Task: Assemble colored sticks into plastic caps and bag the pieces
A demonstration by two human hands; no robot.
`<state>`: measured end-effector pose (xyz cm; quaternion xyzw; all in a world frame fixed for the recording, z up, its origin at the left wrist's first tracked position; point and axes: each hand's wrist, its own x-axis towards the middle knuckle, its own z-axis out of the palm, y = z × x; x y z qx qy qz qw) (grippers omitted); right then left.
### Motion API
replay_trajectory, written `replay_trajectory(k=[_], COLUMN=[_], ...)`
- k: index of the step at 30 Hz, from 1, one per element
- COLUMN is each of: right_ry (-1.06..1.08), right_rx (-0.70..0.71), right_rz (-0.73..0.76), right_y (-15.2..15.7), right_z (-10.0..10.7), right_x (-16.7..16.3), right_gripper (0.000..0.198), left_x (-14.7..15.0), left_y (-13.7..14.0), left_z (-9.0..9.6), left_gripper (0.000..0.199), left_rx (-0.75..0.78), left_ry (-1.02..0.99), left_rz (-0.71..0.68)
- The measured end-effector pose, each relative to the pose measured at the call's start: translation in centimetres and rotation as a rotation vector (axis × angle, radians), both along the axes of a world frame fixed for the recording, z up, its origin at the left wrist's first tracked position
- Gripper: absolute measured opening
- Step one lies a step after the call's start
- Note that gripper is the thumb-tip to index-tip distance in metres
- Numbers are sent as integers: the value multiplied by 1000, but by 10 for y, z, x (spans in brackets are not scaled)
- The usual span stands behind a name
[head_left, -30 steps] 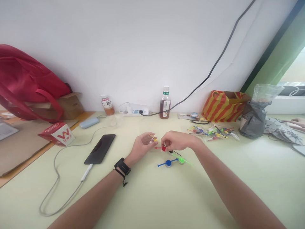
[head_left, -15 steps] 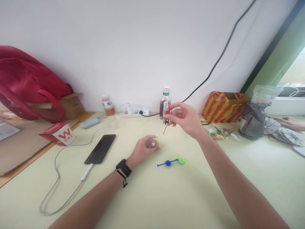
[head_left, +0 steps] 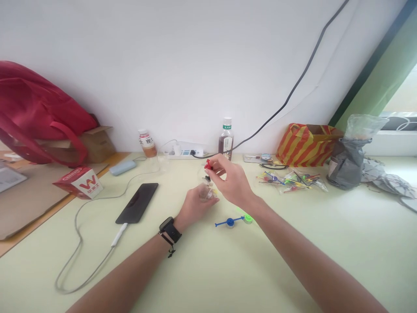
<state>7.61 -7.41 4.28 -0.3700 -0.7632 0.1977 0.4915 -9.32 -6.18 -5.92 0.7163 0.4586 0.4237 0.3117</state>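
Note:
My left hand (head_left: 193, 204) rests on the table, its fingers curled round small clear plastic pieces (head_left: 208, 194) with white and yellow parts. Just above it, my right hand (head_left: 233, 180) pinches a red arrow spinner (head_left: 208, 164) between thumb and fingertips. A small black piece (head_left: 207, 178) shows beneath the red one, close over the left hand's pieces; whether they touch, I cannot tell. On the table in front of the hands lie a blue arrow spinner (head_left: 230, 222) with a round clear base and a bright green spinner (head_left: 248, 218), partly covered by my right wrist.
Several colourful arrow pieces (head_left: 298, 180) lie in clear bags at the right, before a striped bag (head_left: 304, 145) and a grey bag (head_left: 348, 167). A dark drink bottle (head_left: 226, 141) and power strip (head_left: 187, 152) stand by the wall. Left are a phone (head_left: 137, 203) and cable.
My right hand has moved left and slightly down with the red spinner, from in front of the bottle to just above my left hand. The left hand has stayed in place.

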Motion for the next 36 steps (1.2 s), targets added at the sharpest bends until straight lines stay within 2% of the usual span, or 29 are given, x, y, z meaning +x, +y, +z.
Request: replay_trajectory(k=[3, 7, 12, 16, 24, 26, 31, 36], right_ry=[-62, -101, -134, -109, 16, -1, -117, -242], right_rx=[7, -34, -92, -94, -308, -275, -43, 33], right_rz=[11, 7, 74, 47, 217, 204, 25, -82], right_y=[-2, -1, 2, 3, 7, 7, 3, 3], right_z=[0, 3, 9, 15, 13, 14, 21, 22], right_x=[0, 4, 11, 19, 22, 21, 23, 33], right_gripper=[4, 3, 4, 6, 14, 12, 11, 12], left_x=[0, 1, 1, 0, 0, 0, 2, 0], left_y=[2, 2, 1, 1, 3, 2, 0, -2], left_z=[-1, -2, 0, -1, -5, -4, -1, -1], left_gripper=[31, 30, 28, 24, 29, 29, 28, 35], left_rx=[35, 11, 8, 13, 5, -10, -47, -112], left_ry=[33, -12, -13, 1, -21, -46, -83, -98], left_rz=[42, 10, 2, -28, -25, -56, -113, -203])
